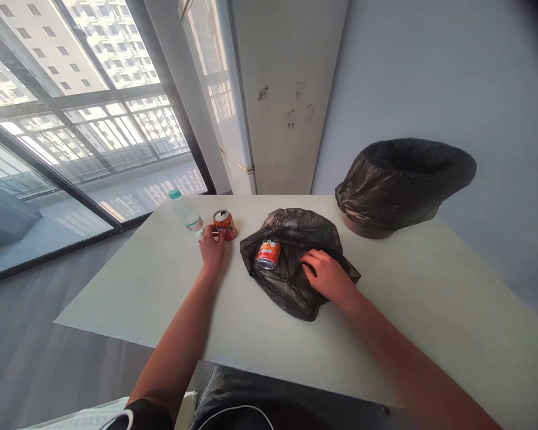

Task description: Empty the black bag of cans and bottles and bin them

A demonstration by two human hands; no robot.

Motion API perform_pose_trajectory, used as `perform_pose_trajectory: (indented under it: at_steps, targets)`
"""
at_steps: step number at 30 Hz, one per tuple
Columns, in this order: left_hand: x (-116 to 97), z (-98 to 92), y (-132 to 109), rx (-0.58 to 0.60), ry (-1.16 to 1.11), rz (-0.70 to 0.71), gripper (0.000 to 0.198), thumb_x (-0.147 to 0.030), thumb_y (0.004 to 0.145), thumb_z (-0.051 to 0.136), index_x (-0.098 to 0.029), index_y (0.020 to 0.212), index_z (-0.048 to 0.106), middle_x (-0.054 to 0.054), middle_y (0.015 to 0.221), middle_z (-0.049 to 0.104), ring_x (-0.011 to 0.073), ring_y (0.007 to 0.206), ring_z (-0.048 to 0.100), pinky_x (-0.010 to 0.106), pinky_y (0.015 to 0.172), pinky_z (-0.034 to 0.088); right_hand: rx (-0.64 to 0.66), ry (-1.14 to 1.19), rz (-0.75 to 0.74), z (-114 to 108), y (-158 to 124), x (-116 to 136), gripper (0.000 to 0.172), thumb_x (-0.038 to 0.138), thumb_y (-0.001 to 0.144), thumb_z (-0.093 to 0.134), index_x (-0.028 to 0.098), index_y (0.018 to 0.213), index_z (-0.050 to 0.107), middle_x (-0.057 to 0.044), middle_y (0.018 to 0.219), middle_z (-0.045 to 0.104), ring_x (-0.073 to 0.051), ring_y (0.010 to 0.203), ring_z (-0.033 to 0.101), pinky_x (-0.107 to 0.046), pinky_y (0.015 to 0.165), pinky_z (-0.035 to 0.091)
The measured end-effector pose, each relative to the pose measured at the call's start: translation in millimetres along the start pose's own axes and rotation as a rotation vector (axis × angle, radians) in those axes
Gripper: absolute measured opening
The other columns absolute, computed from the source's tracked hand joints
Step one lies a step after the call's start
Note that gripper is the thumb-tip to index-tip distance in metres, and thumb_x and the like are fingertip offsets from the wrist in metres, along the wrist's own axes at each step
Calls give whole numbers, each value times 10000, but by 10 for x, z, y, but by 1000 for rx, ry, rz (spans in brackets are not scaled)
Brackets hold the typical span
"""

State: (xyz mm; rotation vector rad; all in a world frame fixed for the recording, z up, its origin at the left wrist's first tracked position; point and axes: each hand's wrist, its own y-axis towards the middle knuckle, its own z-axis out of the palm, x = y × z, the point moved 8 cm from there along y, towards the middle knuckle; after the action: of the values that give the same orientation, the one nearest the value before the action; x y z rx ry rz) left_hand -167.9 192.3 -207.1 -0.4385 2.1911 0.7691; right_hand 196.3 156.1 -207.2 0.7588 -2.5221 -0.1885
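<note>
My left hand (pixel 212 248) is at a dented orange-and-red drink can (pixel 225 223) that stands upright at the far left of the table. Its fingers are closed against the can's near left side. A black plastic bag (pixel 291 292) lies crumpled in the middle of the table. On the bag rests a second can (pixel 268 255), orange-red with a silver end, tilted toward me. My right hand (pixel 327 273) lies over the right part of the bag, fingers loosely curved and thumb apart. Just left of the dented can is a clear plastic bottle (pixel 186 211) with a green cap.
A bin lined with a black bag (pixel 385 191) stands at the table's back right, by the wall. The pale table (pixel 134 298) has its near edge below my forearms. Behind it rises a tall whitish cabinet or fridge (pixel 287 155); glass doors (pixel 94 137) are on the left.
</note>
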Motion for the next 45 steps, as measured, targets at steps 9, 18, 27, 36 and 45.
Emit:
perform_pose_trajectory:
  at_steps: [9,18,27,36,45]
  targets:
    - [-68,-112,-2,-46,189,-13,111,-304,890,619,-227,814,597,52,868,759,244,839,694,342,778,451,14,11,11,-3,-7,11,196,52,1001,612,184,1017,755,-61,1044,704,-263,1011,624,-382,948,521]
    - [-42,-95,49,17,332,-7,216,-406,960,573,-232,935,700,112,875,742,316,873,679,368,754,432,24,-8,3,-20,3,30,205,46,997,602,183,984,754,-70,1016,697,-260,1003,624,-378,942,526]
    - [-43,-106,45,27,373,-52,295,-465,946,575,-227,872,733,148,847,752,345,843,686,407,755,468,-155,98,-84,-198,-3,215,283,49,1014,500,206,1085,725,-87,988,599,-278,998,584,-425,939,546]
    - [-70,-65,34,56,374,-83,380,-543,953,576,-203,823,684,171,828,719,367,858,680,441,779,492,-69,238,-188,-117,-41,404,254,50,1022,511,192,1074,715,-72,994,593,-255,985,573,-407,907,556]
    - [-61,8,37,84,397,-43,342,-427,1020,492,-201,899,718,172,860,695,364,870,682,432,780,479,-41,269,-194,-76,-55,393,270,37,1013,504,197,1067,716,-70,981,600,-258,984,578,-419,900,559]
